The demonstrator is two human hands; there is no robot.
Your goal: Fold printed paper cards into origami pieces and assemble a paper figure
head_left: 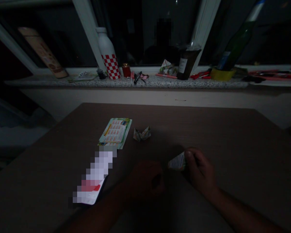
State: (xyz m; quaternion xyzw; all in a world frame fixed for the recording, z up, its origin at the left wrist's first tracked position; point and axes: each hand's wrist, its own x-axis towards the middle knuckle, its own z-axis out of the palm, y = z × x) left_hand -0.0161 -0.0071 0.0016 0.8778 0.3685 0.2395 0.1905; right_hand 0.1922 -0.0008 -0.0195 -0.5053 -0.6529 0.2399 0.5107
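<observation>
Between the thumb and fingers of my right hand (202,170) is a small piece of folded printed paper (177,162), its pointed end facing left. My left hand (146,178) is curled just left of that paper and apart from it. Its fingers are closed in deep shadow, and whatever they hold, if anything, is hidden. A folded paper piece (142,134) with two raised points stands on the table beyond my left hand. Left of it lies a small stack of printed paper sheets (115,132).
A lit phone (94,191) lies on the brown table (196,126), near my left forearm. On the windowsill (82,82) stand a red-checked white bottle (109,58), a tan tumbler (43,53), a dark cup (185,66) and a green bottle (237,42).
</observation>
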